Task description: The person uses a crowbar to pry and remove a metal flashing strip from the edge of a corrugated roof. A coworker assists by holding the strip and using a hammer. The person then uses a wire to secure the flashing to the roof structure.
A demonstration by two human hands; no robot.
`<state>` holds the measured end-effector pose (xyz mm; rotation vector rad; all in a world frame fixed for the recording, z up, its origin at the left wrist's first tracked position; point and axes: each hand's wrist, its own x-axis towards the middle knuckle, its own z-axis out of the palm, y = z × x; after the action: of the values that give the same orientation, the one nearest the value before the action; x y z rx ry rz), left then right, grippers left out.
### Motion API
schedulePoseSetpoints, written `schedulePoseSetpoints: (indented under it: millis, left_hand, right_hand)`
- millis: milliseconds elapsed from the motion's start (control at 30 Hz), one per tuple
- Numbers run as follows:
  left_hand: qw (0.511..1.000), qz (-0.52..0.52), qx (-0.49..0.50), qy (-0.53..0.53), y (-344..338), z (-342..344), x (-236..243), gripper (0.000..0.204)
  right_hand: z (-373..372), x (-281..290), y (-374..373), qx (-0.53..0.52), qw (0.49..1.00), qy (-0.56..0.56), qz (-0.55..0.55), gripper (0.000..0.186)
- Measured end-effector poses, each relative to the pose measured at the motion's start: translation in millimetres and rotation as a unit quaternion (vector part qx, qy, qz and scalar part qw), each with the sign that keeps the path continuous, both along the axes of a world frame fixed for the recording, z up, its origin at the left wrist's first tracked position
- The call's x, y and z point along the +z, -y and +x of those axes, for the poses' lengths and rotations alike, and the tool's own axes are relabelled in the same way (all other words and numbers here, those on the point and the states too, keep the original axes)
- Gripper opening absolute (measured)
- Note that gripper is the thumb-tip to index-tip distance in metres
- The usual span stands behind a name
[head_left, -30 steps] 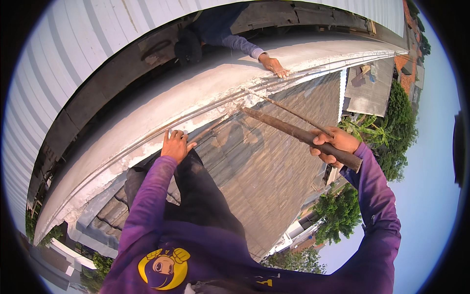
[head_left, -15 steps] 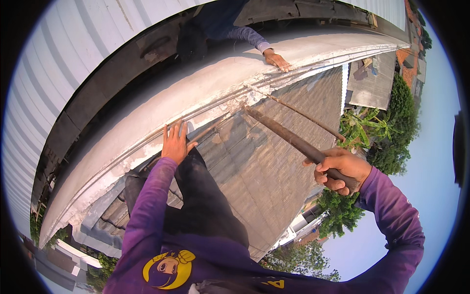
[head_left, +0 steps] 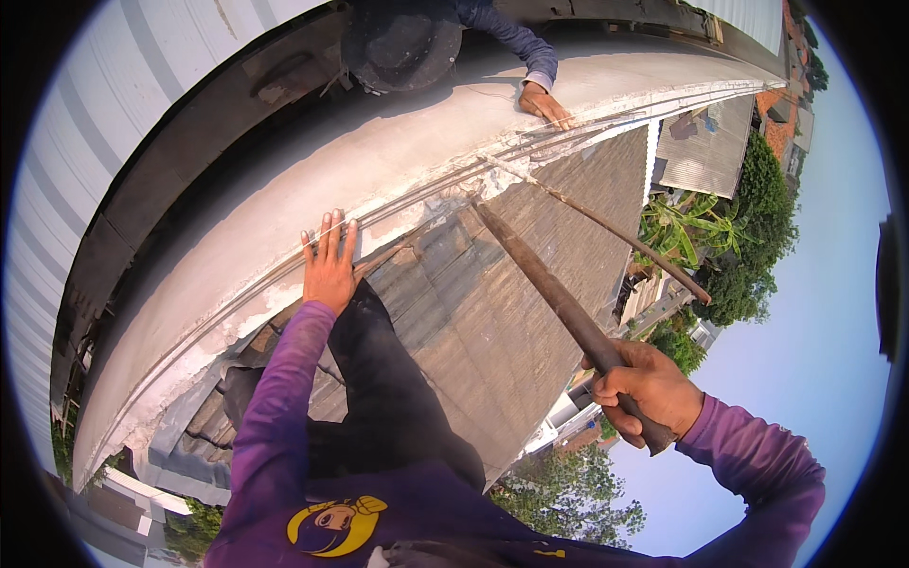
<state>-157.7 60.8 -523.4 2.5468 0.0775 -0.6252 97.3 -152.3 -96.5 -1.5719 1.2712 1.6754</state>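
Note:
My right hand is wrapped round the lower end of a thick brown pole. The pole slants up to the left, its far end at the broken edge of a pale plastered wall. Beside it runs a thinner rusty rod, one end at the wall edge and the other sticking out free. What the pole's far end does there is too small to tell. My left hand lies on the wall edge, fingers stretched out over thin rods that run along it.
Across the wall, a person in a dark hat rests a hand on the same edge. Below me slopes a tiled roof. White corrugated sheeting rises at the left; trees and other roofs lie beyond.
My right hand has moved down and slightly left with the pole. My left fingers have straightened. The rusty rod's free end swung down and right. The other person's hat has come further into view.

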Motion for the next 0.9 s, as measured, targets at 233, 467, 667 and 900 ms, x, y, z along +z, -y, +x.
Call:
schedulePoseSetpoints:
  millis: [233, 467, 667, 900]
  left_hand:
    - [0.999, -0.004, -0.037, 0.025, -4, 6, -9, 0.093]
    - [0.995, 0.016, -0.049, 0.083, -4, 18, -36, 0.088]
    - [0.995, -0.030, -0.081, 0.048, -12, 25, -16, 0.085]
    - [0.991, -0.042, -0.123, -0.016, -25, 44, 9, 0.098]
  right_hand:
    - [-8, 1, -19, -0.011, 1.000, 0.006, -0.025, 0.043]
    - [-40, -8, -36, -0.003, 1.000, 0.011, -0.028, 0.031]
    - [-33, -5, -26, -0.003, 1.000, -0.003, -0.022, 0.036]
    - [-32, -5, -21, -0.002, 1.000, 0.003, -0.020, 0.038]
